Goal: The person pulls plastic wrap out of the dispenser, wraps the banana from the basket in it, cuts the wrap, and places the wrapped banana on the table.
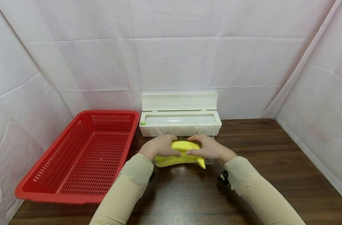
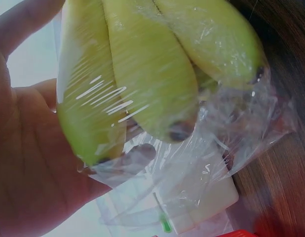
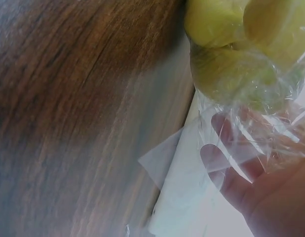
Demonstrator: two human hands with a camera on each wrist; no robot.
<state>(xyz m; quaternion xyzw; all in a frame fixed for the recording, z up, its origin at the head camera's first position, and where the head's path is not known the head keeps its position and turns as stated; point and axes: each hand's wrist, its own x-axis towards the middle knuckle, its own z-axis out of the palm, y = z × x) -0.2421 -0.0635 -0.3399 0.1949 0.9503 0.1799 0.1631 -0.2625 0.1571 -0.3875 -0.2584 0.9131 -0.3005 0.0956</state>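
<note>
A bunch of yellow bananas (image 1: 185,145) lies between my hands, partly wrapped in clear cling film (image 2: 246,131). My left hand (image 1: 161,146) grips the bunch from the left, thumb at the near side and fingers over the far side. From the right, my right hand (image 1: 208,148) holds it the same way. In the left wrist view the film stretches over the banana ends and crumples past them. Behind the bunch stands a white cling film dispenser (image 1: 185,130) with its lid raised. Film hangs over its front toward the bananas. Some fingertips are hidden behind the fruit.
A red plastic basket (image 1: 121,156) with slotted sides stands to the left on the dark wooden table (image 1: 260,162). A small green slider (image 1: 143,122) sits at the dispenser's left end. White cloth walls (image 1: 171,62) enclose the back and sides.
</note>
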